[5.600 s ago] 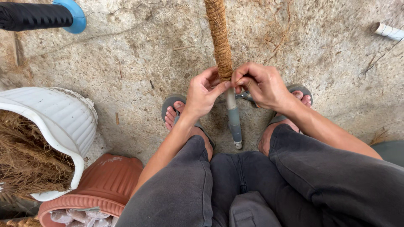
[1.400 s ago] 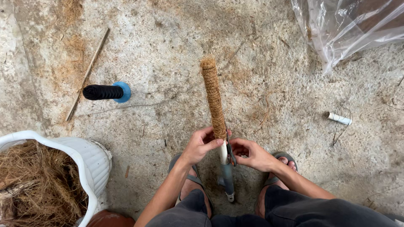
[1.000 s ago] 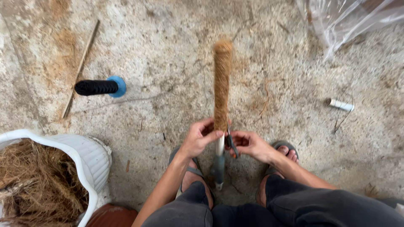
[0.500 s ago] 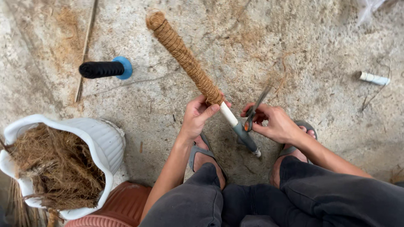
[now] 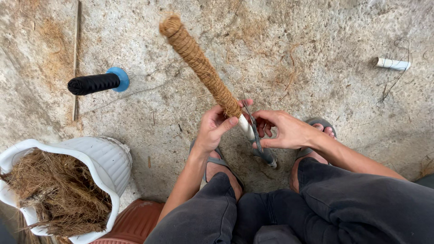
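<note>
Rough concrete floor [image 5: 316,54], littered with fibre, is the work surface. Left hand [image 5: 216,127] is wrapped around the coir-wrapped pole [image 5: 201,68] at the wrap's lower end, tilting it up and away to expose that edge. Right hand [image 5: 282,130], just beside the pole, grips small scissors [image 5: 253,124] against it; black thread spool [image 5: 92,83] lies well left of the pole.
</note>
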